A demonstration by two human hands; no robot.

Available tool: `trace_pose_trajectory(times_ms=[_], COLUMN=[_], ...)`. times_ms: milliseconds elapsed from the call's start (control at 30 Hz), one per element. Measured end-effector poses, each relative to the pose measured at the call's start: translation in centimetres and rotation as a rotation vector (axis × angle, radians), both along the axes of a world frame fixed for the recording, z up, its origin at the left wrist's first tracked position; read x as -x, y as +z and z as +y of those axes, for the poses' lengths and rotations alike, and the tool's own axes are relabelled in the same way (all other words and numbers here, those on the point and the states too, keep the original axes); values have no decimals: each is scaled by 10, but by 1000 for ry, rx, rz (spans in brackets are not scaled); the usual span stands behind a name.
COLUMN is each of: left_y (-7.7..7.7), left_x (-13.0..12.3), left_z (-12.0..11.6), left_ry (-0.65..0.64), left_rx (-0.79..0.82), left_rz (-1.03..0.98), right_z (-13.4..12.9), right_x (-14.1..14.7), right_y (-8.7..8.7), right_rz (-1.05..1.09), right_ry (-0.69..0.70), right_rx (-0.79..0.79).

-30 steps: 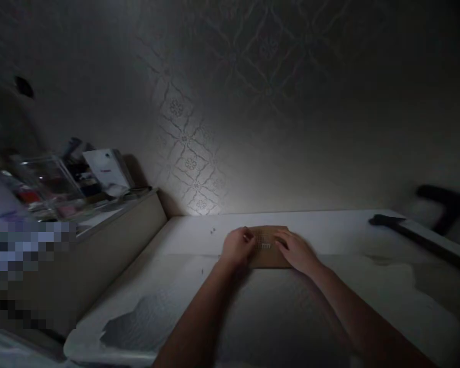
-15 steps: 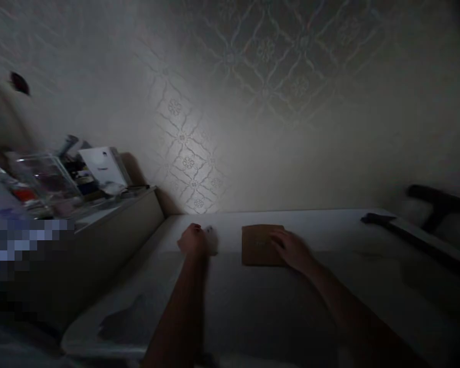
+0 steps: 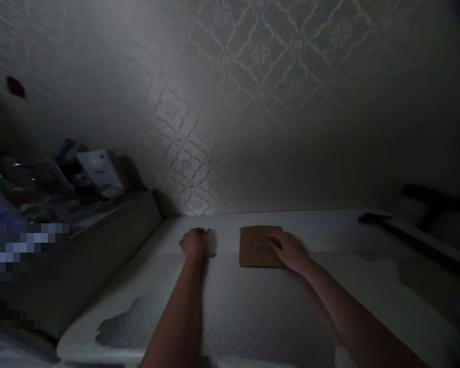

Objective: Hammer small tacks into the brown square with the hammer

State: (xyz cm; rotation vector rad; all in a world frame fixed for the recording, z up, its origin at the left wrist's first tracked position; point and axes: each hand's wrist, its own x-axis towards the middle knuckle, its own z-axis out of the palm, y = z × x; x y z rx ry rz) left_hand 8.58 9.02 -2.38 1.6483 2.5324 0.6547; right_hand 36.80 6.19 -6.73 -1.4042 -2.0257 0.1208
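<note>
My left hand (image 3: 193, 242) is closed over the far left part of the white table, its fingers curled and mostly hidden from me. Tiny dark specks (image 3: 207, 231) show just beside its fingertips, too small to name. A flat brown rectangle (image 3: 250, 250), like cardboard or a kraft cover, lies on the table to the right, with a pale mark (image 3: 258, 245) on its face. My right hand (image 3: 291, 250) rests over its right side, fingertips touching the top, with a gap between thumb and fingers.
A cabinet (image 3: 118, 240) at left carries a white box (image 3: 100, 168) and a clear plastic case (image 3: 34, 174) among clutter. Patterned wallpaper (image 3: 260, 102) rises behind the white table (image 3: 168, 276). At right is a dark bar-like frame (image 3: 425, 243). Grey patches mark the tabletop.
Both hands stay almost in place, the right one still on the brown rectangle. The view has shifted slightly, and the picture is sharper on the arms and table.
</note>
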Motion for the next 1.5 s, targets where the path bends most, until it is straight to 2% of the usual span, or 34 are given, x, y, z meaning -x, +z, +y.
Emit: trace_pose_trajectory(times_ms=[233,300,367,500,600,733,900,1067,1500], left_y=[5,9,14,18,15,8,3,2,0], left_x=[-7,-15,-28,-57,-74,-82,-80,-80,-79], left_z=[-1,-2,-5,-17,-25,-28,-24,-24,-23], left_ry=[-36,-101,-244,-646,-824,-1000,-992,-942,-921], left_rx=[-95,-142,-174,-141,-112,-4,-17,11,17], left_rz=[9,-15,-54,-104,-104,-81,-73,-106,-201], right_z=[-1,-1,-2,-4,-5,-5,-4,-4,-3], right_x=[1,1,2,3,4,5,5,4,4], right_y=[1,1,2,4,5,5,5,3,2], right_rz=[13,12,10,5,3,7,32,52,29], right_ry=[12,10,13,27,54,87,93,86,74], right_rx=[-9,-3,8,31,40,60,69,57,50])
